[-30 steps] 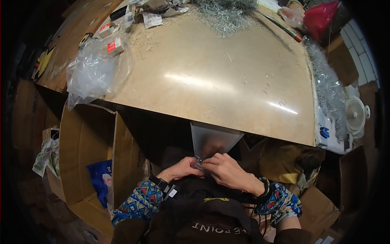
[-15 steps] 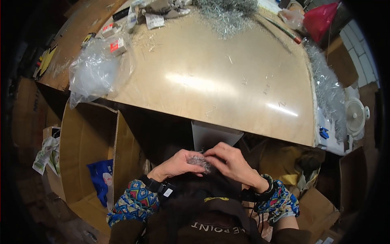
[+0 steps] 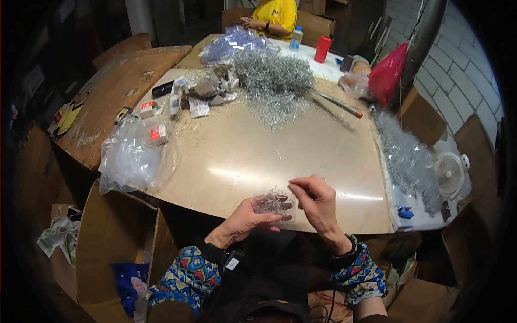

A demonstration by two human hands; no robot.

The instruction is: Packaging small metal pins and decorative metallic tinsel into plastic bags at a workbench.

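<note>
Here | hands (image 3: 319, 203) at table's near edge (image 3: 356, 228) | left (image 3: 241, 219) cups wires (image 3: 268, 204) | room ahead

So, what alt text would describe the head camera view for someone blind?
A person's left hand holds a clump of thin silvery wires, the right hand close beside it. Beyond, a larger silvery pile lies on a table.

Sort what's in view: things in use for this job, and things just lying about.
Seemingly in use:
left hand, holding a clump of thin wire pieces
right hand, beside the clump
similar-looking silvery heap on the table

Seemingly just lying about:
white fan
pink bag
red container
small blue item
</note>
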